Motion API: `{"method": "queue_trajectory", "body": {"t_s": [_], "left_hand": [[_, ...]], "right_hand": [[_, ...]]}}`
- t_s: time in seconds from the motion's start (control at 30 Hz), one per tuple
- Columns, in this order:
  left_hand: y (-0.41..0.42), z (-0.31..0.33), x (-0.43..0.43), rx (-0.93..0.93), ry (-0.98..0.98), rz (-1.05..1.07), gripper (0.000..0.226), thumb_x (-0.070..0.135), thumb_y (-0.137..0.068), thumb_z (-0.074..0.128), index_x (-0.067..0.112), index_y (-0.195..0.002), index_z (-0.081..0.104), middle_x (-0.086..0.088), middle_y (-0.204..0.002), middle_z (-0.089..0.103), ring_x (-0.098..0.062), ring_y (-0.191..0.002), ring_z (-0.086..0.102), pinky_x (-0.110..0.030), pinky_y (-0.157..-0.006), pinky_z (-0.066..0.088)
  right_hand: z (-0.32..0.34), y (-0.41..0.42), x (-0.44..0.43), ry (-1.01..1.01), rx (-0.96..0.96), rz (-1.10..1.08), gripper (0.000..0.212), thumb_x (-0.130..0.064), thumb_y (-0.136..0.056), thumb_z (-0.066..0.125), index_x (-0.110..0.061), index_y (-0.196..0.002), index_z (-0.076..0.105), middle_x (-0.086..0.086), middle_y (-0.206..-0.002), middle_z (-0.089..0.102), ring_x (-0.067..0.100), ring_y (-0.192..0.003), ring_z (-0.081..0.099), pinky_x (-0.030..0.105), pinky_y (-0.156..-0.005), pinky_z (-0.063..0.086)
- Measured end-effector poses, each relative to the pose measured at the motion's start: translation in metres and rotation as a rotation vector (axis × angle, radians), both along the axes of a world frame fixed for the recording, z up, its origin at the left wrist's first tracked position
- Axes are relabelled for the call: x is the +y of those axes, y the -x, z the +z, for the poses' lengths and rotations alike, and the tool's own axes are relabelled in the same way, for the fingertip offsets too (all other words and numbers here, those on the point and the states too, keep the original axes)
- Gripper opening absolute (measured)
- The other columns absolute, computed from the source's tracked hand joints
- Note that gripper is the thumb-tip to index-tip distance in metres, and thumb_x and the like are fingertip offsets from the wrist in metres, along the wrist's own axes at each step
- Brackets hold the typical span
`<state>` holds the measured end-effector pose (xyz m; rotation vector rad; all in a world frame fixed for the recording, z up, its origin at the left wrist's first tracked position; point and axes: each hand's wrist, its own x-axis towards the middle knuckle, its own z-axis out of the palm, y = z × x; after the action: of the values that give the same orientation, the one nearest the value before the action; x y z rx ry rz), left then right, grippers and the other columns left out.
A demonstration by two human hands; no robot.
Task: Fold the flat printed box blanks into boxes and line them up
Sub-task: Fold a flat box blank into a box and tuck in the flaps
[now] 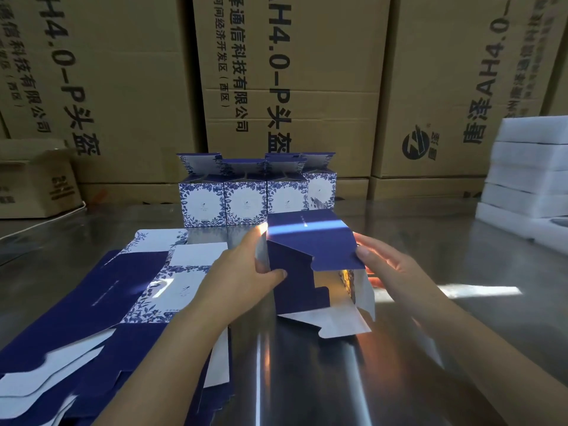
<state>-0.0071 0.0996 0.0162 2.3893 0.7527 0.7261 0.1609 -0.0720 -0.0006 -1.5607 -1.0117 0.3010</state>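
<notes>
— Navy-blue printed cardboard box, half folded (307,265): location?
— Middle of the shiny steel counter (461,333), between my two hands. Its open end faces me, with loose flaps hanging and the white inside showing.
— Left hand (242,272)?
— It grips the box's left wall, thumb curled onto the navy front, fingers behind.
— Right hand (390,269)?
— Fingers are almost straight and spread. The thumb touches the right edge of the navy top flap. It clasps nothing that I can see.
— Finished stock?
— Row of folded boxes, white with blue floral borders (246,201), side by side toward the counter's far edge, lid flaps up, just behind the half-folded one.
— Unfolded stock?
— Stack of flat navy and floral box blanks (107,302), at the near left corner, partly under my left forearm.
— Other items?
— Tall brown corrugated cartons with black print (307,72) beyond the far edge. Stack of white foam trays (528,173) at the far right corner.
</notes>
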Motion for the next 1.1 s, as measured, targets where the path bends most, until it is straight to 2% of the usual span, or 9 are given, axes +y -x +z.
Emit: {"method": "queue_trajectory", "body": {"t_s": [0.1, 0.23, 0.33, 0.47, 0.63, 0.8, 0.93, 1.03, 1.1], "left_hand": [[0.002, 0.001, -0.001, -0.005, -0.046, -0.028, 0.064, 0.037, -0.084, 0.062, 0.059, -0.132, 0.026, 0.01, -0.066, 0.062, -0.008, -0.073, 0.059, -0.029, -0.067, 0.049], [0.002, 0.003, -0.001, -0.054, -0.038, -0.035, 0.037, 0.025, -0.091, 0.039, 0.05, -0.116, 0.049, 0.008, -0.06, 0.05, -0.014, -0.062, 0.049, -0.029, -0.056, 0.035], [0.003, 0.004, -0.002, -0.095, -0.021, -0.03, 0.027, 0.037, -0.095, 0.034, 0.045, -0.109, 0.054, 0.009, -0.064, 0.048, -0.014, -0.065, 0.047, -0.03, -0.059, 0.034], [0.0, 0.002, -0.006, -0.053, -0.112, 0.0, 0.048, 0.077, -0.077, 0.035, 0.039, -0.103, 0.05, 0.024, -0.11, 0.048, -0.005, -0.1, 0.049, -0.031, -0.081, 0.039], [0.0, 0.0, -0.005, -0.023, -0.141, 0.024, 0.054, 0.078, -0.071, 0.048, 0.039, -0.109, 0.049, 0.025, -0.143, 0.036, -0.005, -0.122, 0.043, -0.033, -0.093, 0.04], [0.0, 0.0, -0.004, -0.035, -0.129, 0.016, 0.059, 0.076, -0.068, 0.051, 0.04, -0.114, 0.046, 0.026, -0.145, 0.034, -0.007, -0.12, 0.045, -0.032, -0.092, 0.041], [0.0, 0.001, -0.005, -0.023, -0.131, 0.01, 0.063, 0.076, -0.067, 0.051, 0.039, -0.118, 0.045, 0.026, -0.144, 0.034, -0.007, -0.119, 0.046, -0.034, -0.094, 0.042], [0.0, 0.001, -0.006, -0.049, -0.108, -0.011, 0.057, 0.073, -0.066, 0.056, 0.039, -0.111, 0.047, 0.027, -0.133, 0.042, -0.005, -0.111, 0.048, -0.035, -0.092, 0.044], [-0.001, 0.001, -0.007, -0.097, -0.103, -0.031, 0.053, 0.071, -0.064, 0.061, 0.037, -0.104, 0.048, 0.027, -0.119, 0.045, 0.0, -0.108, 0.048, -0.033, -0.088, 0.045]], "right_hand": [[-0.001, 0.002, 0.0, 0.011, -0.007, 0.03, 0.042, -0.065, -0.079, 0.057, -0.053, -0.12, 0.055, -0.032, -0.11, 0.064, -0.009, -0.101, 0.06, 0.019, -0.079, 0.046], [-0.001, 0.003, 0.0, 0.022, -0.004, 0.053, 0.045, -0.065, -0.074, 0.062, -0.053, -0.117, 0.057, -0.027, -0.112, 0.065, -0.007, -0.104, 0.06, 0.024, -0.085, 0.048], [-0.002, 0.004, 0.0, 0.041, -0.022, 0.064, 0.051, -0.069, -0.067, 0.062, -0.055, -0.116, 0.056, -0.026, -0.112, 0.065, -0.005, -0.102, 0.061, 0.024, -0.085, 0.046], [-0.005, 0.006, 0.002, 0.084, -0.061, 0.087, 0.042, -0.065, -0.069, 0.061, -0.061, -0.111, 0.052, -0.038, -0.109, 0.06, -0.005, -0.098, 0.062, 0.02, -0.079, 0.043], [-0.007, 0.002, 0.002, 0.123, -0.089, 0.128, 0.06, -0.077, -0.053, 0.067, -0.074, -0.108, 0.044, -0.035, -0.12, 0.053, -0.007, -0.102, 0.061, 0.023, -0.083, 0.045], [-0.002, -0.002, -0.003, 0.173, -0.082, 0.234, 0.069, -0.058, -0.053, 0.077, -0.077, -0.109, 0.041, -0.03, -0.127, 0.044, -0.007, -0.105, 0.059, 0.021, -0.08, 0.048], [0.002, -0.001, -0.006, 0.178, -0.034, 0.298, 0.069, -0.045, -0.054, 0.069, -0.076, -0.11, 0.042, -0.029, -0.128, 0.043, -0.006, -0.107, 0.057, 0.02, -0.079, 0.051], [0.001, 0.0, -0.007, 0.163, -0.048, 0.287, 0.077, -0.038, -0.054, 0.061, -0.068, -0.121, 0.038, -0.018, -0.136, 0.043, 0.005, -0.113, 0.057, 0.033, -0.095, 0.048], [0.003, 0.002, -0.009, 0.16, -0.079, 0.283, 0.079, -0.037, -0.055, 0.058, -0.071, -0.122, 0.035, -0.021, -0.135, 0.041, 0.005, -0.111, 0.056, 0.034, -0.094, 0.049]]}}
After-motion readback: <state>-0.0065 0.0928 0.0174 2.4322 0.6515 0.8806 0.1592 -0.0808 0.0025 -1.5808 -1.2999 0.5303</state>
